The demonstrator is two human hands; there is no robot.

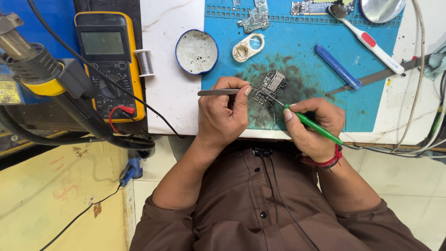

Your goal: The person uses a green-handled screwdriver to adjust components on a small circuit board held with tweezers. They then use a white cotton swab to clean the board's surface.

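Note:
A small circuit board (270, 86) lies on the blue work mat (302, 60), on a dark stained patch. My left hand (223, 114) pinches metal tweezers (218, 92) whose tips rest at the board's left edge. My right hand (313, 125) grips a green-handled soldering iron (313, 124), its thin tip touching the board's lower right side. A red thread band circles my right wrist.
A yellow multimeter (106, 56), a solder wire spool (145, 62) and a round tin (197, 51) sit to the left. On the mat lie a toothbrush (367, 39), a blue tool (338, 67), a white plastic frame (248, 47) and more boards (254, 19). A hot-air nozzle (32, 65) looms at left.

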